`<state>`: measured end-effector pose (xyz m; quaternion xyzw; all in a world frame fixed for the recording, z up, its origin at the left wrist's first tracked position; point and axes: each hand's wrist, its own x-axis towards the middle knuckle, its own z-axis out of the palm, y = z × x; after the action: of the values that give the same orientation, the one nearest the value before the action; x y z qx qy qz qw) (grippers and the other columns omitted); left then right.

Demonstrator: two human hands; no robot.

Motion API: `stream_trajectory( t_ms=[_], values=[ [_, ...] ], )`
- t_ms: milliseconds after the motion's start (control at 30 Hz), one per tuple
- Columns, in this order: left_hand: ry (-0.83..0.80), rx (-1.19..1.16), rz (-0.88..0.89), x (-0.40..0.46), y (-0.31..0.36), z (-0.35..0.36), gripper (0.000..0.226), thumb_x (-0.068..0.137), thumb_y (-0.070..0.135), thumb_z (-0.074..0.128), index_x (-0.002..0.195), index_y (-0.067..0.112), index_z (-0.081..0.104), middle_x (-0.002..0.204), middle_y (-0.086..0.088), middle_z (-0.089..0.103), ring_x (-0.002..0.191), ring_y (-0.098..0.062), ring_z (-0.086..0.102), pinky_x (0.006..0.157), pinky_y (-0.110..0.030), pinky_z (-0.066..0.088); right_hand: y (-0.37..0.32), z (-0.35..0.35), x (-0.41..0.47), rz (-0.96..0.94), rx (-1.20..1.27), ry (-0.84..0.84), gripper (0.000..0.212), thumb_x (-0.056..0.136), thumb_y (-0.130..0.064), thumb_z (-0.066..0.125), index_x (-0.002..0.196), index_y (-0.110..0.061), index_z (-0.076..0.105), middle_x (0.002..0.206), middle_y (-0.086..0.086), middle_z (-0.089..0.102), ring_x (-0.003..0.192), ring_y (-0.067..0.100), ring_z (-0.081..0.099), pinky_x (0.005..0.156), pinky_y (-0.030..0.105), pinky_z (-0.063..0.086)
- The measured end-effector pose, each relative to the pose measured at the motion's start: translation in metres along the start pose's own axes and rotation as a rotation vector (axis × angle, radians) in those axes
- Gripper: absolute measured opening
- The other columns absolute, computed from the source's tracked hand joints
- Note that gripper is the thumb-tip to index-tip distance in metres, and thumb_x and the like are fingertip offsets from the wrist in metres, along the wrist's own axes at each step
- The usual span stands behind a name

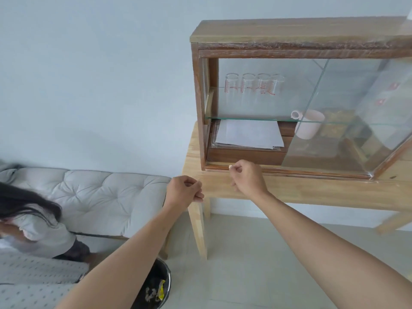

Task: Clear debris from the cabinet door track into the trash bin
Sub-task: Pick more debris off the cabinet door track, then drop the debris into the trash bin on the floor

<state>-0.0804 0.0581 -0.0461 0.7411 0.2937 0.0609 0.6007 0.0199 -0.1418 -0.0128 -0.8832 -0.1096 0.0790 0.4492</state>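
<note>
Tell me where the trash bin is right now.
In the head view, the trash bin sits on the floor at the bottom edge, left of centre, partly hidden under the left forearm, beside the table leg.

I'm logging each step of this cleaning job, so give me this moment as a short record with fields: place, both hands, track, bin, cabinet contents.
place: wooden cabinet with sliding glass doors, standing on a light wooden table
right hand: fingers pinched on a small pale bit at the door track, near its left end
left hand: loosely closed, off the table's left corner; contents not discernible
trash bin: black, on the floor below the left forearm, scraps inside
cabinet contents: glasses on the glass shelf, papers and a white mug below
</note>
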Motion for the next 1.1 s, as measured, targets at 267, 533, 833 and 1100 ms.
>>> stream_trajectory(
  t_ms=[267, 533, 833, 1100],
  values=[
    [0.189, -0.034, -0.127, -0.038, -0.071, -0.096, 0.017, 0.102, 0.009, 0.08, 0.088, 0.0, 0.078, 0.071, -0.014, 0.084, 0.069, -0.034, 0.086, 0.059, -0.027, 0.068, -0.028, 0.092, -0.04, -0.072, 0.045, -0.249, 0.018, 0.101, -0.026, 0.066, 0.087, -0.018, 0.074, 0.076, -0.004, 0.079, 0.049, 0.012, 0.074, 0.052, 0.039, 0.065],
    [0.361, -0.069, -0.313, -0.07, -0.168, -0.155, 0.013, 0.1, 0.011, 0.083, 0.092, 0.001, 0.079, 0.073, -0.012, 0.085, 0.066, -0.027, 0.086, 0.07, -0.037, 0.073, -0.021, 0.208, -0.067, -0.068, 0.032, -0.467, 0.013, 0.095, -0.023, 0.072, 0.084, -0.018, 0.074, 0.075, -0.002, 0.076, 0.061, 0.013, 0.079, 0.048, 0.04, 0.066],
    [0.505, -0.138, -0.584, -0.102, -0.305, -0.17, 0.016, 0.102, 0.009, 0.079, 0.087, 0.004, 0.078, 0.067, -0.009, 0.084, 0.061, -0.022, 0.085, 0.059, -0.028, 0.069, 0.04, 0.343, -0.09, -0.105, -0.203, -0.74, 0.011, 0.091, -0.023, 0.074, 0.083, -0.03, 0.071, 0.087, -0.006, 0.077, 0.087, 0.02, 0.075, 0.079, 0.036, 0.061],
    [0.63, -0.135, -0.769, -0.096, -0.423, -0.159, 0.014, 0.103, 0.007, 0.073, 0.09, 0.004, 0.074, 0.076, -0.017, 0.084, 0.048, -0.009, 0.077, 0.05, -0.013, 0.059, 0.116, 0.465, -0.088, -0.121, -0.383, -0.959, 0.009, 0.093, -0.022, 0.072, 0.09, -0.031, 0.071, 0.08, -0.016, 0.068, 0.084, 0.014, 0.07, 0.077, 0.031, 0.055]
  ],
)
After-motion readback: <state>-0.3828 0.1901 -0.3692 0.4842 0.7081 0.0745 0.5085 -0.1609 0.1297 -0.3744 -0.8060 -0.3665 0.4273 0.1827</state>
